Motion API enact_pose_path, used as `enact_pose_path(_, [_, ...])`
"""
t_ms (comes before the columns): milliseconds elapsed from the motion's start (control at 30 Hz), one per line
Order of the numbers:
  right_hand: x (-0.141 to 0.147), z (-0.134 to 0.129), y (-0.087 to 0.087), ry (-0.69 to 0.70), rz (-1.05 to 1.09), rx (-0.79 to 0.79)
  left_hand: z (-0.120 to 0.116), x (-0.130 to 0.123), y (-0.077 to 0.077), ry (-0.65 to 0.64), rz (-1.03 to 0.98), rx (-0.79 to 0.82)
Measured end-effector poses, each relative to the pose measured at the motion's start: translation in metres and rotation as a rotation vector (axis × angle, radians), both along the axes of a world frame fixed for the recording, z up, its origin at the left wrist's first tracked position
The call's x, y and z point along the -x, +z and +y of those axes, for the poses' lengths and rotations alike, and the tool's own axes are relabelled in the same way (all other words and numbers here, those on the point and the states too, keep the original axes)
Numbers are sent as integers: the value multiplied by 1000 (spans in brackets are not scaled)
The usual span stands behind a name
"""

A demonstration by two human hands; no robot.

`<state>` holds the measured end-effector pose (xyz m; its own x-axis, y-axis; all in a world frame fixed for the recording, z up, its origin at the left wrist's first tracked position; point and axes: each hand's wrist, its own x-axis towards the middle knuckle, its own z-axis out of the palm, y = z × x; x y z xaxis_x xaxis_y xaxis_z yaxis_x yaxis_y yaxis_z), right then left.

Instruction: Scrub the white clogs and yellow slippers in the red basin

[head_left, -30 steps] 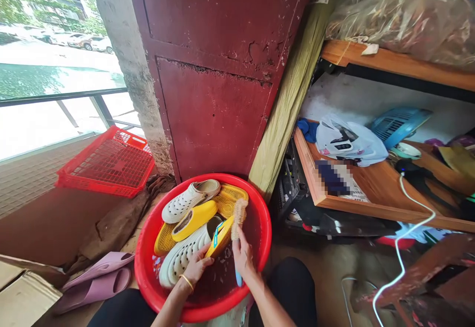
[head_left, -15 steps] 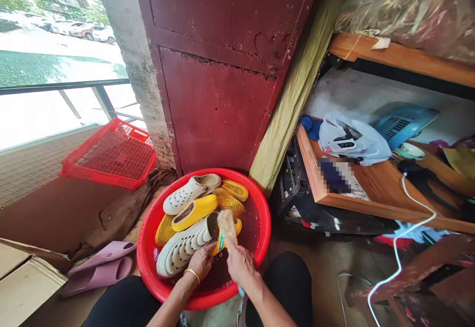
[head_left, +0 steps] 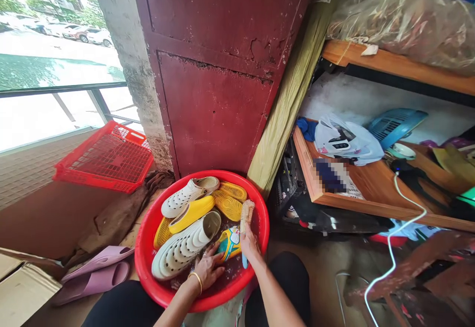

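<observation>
A red basin [head_left: 143, 257] of dark water holds white clogs [head_left: 182, 248], yellow slippers [head_left: 192, 214] and a small yellow and teal slipper [head_left: 230, 243]. My left hand [head_left: 208, 268] is over the water with its fingers apart, the fingertips at the near left edge of the small slipper. My right hand [head_left: 250, 244] is closed around a scrubbing brush [head_left: 247, 211], to the right of that slipper. The brush's bristles point up and its blue handle end shows below the hand. The left fingertips are partly hard to make out.
Pink slippers [head_left: 96, 280] lie left of the basin, near a cardboard box [head_left: 29, 285] and a red crate [head_left: 111, 161]. A dark red door [head_left: 215, 109] stands behind. On the right are a wooden shelf tray [head_left: 371, 210] and a white cable [head_left: 389, 248].
The brush has moved right, off the small slipper. That slipper now shows its patterned teal and yellow upper. My left hand's fingers have spread, and the hand has shifted slightly right and down.
</observation>
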<state>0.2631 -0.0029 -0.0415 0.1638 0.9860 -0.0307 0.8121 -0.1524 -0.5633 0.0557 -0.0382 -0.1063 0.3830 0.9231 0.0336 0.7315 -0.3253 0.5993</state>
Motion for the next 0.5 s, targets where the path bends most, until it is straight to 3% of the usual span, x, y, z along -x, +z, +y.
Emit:
enact_pose_path(133, [10,-24,-3,68,-23,26,1,-7,9,77,17,54])
enact_pose_path(300, [18,-50,0,354,-164,41,3,-16,17,195,266,211])
enact_pose_path(400, [20,-54,2,277,-219,40,2,-17,21,213,333,295])
enact_pose_path(500, [18,-51,0,143,-193,-24,0,-15,24,200,271,301])
